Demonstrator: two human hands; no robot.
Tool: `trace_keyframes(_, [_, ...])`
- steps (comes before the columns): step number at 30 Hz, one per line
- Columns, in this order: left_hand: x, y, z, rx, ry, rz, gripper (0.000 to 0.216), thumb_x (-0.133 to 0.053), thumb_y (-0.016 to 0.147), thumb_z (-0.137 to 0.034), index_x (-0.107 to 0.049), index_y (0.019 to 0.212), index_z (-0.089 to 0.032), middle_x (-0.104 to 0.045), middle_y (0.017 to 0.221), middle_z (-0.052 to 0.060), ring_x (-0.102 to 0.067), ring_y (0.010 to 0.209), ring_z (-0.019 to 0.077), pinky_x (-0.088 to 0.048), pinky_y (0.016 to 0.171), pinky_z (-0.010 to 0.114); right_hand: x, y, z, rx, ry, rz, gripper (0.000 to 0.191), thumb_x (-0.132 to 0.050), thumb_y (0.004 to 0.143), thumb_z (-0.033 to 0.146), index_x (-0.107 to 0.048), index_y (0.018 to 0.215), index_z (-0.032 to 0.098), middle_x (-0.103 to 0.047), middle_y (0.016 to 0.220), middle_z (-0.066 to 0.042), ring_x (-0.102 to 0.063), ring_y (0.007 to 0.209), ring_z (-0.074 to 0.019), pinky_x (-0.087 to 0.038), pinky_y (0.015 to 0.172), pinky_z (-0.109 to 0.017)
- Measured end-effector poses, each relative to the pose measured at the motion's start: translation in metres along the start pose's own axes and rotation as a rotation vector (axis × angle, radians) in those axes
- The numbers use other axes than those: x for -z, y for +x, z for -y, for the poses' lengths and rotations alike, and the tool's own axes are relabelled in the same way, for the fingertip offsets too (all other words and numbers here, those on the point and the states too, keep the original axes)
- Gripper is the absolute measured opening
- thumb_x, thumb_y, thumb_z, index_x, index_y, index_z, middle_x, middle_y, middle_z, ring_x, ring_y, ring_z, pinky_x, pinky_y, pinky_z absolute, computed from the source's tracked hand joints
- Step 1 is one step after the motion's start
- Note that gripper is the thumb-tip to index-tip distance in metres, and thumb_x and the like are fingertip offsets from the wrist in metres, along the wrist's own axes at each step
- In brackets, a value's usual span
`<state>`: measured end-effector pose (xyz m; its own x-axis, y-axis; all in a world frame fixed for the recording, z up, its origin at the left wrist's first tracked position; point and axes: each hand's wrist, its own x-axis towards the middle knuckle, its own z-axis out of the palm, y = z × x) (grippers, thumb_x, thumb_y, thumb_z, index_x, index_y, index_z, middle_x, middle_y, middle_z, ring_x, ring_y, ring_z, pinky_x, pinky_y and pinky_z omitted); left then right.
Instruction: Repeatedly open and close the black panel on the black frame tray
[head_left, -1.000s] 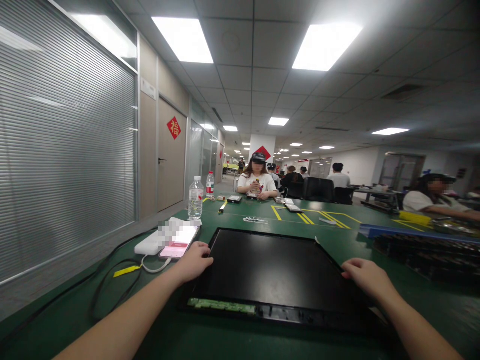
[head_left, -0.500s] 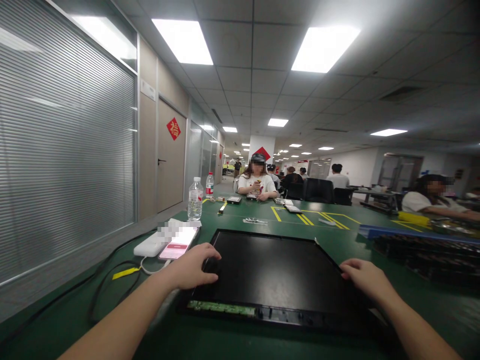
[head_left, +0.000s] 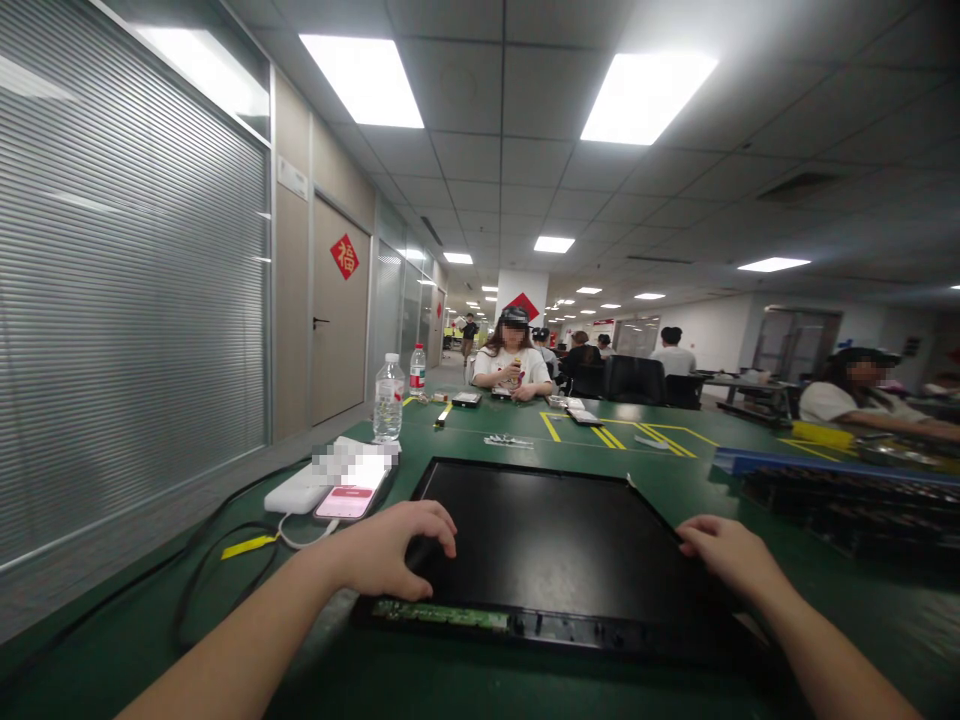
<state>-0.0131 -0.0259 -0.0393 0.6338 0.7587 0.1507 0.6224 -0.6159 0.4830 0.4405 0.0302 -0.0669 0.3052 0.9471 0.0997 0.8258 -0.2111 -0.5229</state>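
A black flat-screen display panel [head_left: 555, 540] lies flat on the green table in front of me, with a thin dark frame round it. A strip of green circuit board [head_left: 442, 614] shows along its near left edge. Over the left edge is my left hand [head_left: 394, 550], its thumb and fingers spread apart; a dark patch between them is too dim to make out. At the opposite side my right hand [head_left: 727, 560] has its fingers pressed together on the panel's right edge.
A phone [head_left: 358, 490] and a white power bank [head_left: 296, 488] with cables lie left. Behind them stands a water bottle [head_left: 388, 398]. Dark parts [head_left: 832, 490] fill the right side behind a blue edge. A person [head_left: 514, 360] sits across the green table [head_left: 570, 685].
My left hand has shifted slightly right and its thumb and fingers have spread wider. The right hand stays at the panel's right edge. The panel looks unmoved on the table.
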Motion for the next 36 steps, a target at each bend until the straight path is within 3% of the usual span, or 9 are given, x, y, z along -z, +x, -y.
trace_keyframes(13, [0.002, -0.002, -0.001, -0.007, -0.03, 0.018, 0.049, -0.065, 0.056, -0.017, -0.062, 0.103, -0.03, -0.057, 0.111, -0.003, -0.052, 0.101, 0.0185, -0.037, 0.093, 0.026, 0.001, -0.001, 0.0, -0.015, 0.018, 0.001, 0.028, -0.047, 0.068, 0.038, -0.068, 0.079, 0.023, -0.071, 0.073, -0.002, -0.062, 0.069, -0.0195, -0.042, 0.059, -0.027])
trace_keyframes(17, [0.0, -0.002, 0.004, 0.016, -0.026, 0.003, 0.047, -0.067, 0.058, -0.024, -0.061, 0.104, -0.03, -0.056, 0.112, -0.002, -0.053, 0.102, 0.019, -0.037, 0.092, 0.027, 0.001, 0.0, 0.0, -0.024, 0.016, 0.015, 0.029, -0.047, 0.068, 0.039, -0.068, 0.081, 0.023, -0.071, 0.073, -0.002, -0.062, 0.068, -0.0193, -0.042, 0.06, -0.027])
trace_keyframes(20, [-0.002, 0.001, 0.013, 0.094, -0.003, -0.096, 0.038, -0.062, 0.064, -0.032, -0.062, 0.102, -0.026, -0.056, 0.112, 0.002, -0.053, 0.102, 0.0201, -0.037, 0.092, 0.029, 0.002, 0.001, -0.001, -0.01, 0.02, 0.005, 0.031, -0.045, 0.07, 0.04, -0.067, 0.082, 0.023, -0.071, 0.075, -0.001, -0.062, 0.068, -0.0194, -0.042, 0.06, -0.028])
trace_keyframes(23, [-0.004, 0.004, 0.026, 0.264, 0.069, -0.242, 0.038, -0.055, 0.07, -0.031, -0.06, 0.106, -0.022, -0.055, 0.115, 0.006, -0.052, 0.105, 0.0222, -0.036, 0.094, 0.033, 0.003, 0.002, -0.003, 0.003, -0.005, -0.064, 0.032, -0.044, 0.069, 0.04, -0.068, 0.083, 0.024, -0.071, 0.081, -0.001, -0.062, 0.074, -0.0208, -0.042, 0.062, -0.028])
trace_keyframes(27, [-0.006, 0.006, 0.038, 0.472, 0.125, -0.271, 0.045, -0.051, 0.071, -0.028, -0.055, 0.114, -0.016, -0.057, 0.116, 0.013, -0.052, 0.107, 0.0259, -0.037, 0.092, 0.036, 0.0, 0.008, -0.01, -0.015, -0.069, -0.117, 0.03, -0.048, 0.066, 0.037, -0.07, 0.081, 0.023, -0.07, 0.087, -0.005, -0.062, 0.081, -0.0234, -0.043, 0.063, -0.028])
trace_keyframes(32, [-0.011, 0.006, 0.045, 0.471, 0.076, -0.219, 0.045, -0.047, 0.074, -0.024, -0.051, 0.119, -0.018, -0.058, 0.119, 0.011, -0.053, 0.107, 0.0257, -0.039, 0.09, 0.035, -0.011, 0.018, -0.024, -0.046, -0.08, 0.03, 0.023, -0.052, 0.063, 0.033, -0.07, 0.071, 0.023, -0.071, 0.076, -0.006, -0.064, 0.077, -0.023, -0.045, 0.061, -0.027])
trace_keyframes(36, [-0.014, 0.006, 0.045, 0.46, 0.03, -0.273, 0.049, -0.048, 0.068, -0.013, -0.053, 0.116, -0.02, -0.06, 0.117, 0.01, -0.054, 0.106, 0.0259, -0.04, 0.088, 0.035, -0.017, 0.022, -0.028, -0.023, -0.112, -0.003, 0.017, -0.054, 0.062, 0.026, -0.069, 0.069, 0.021, -0.07, 0.075, -0.006, -0.064, 0.075, -0.0225, -0.045, 0.062, -0.027])
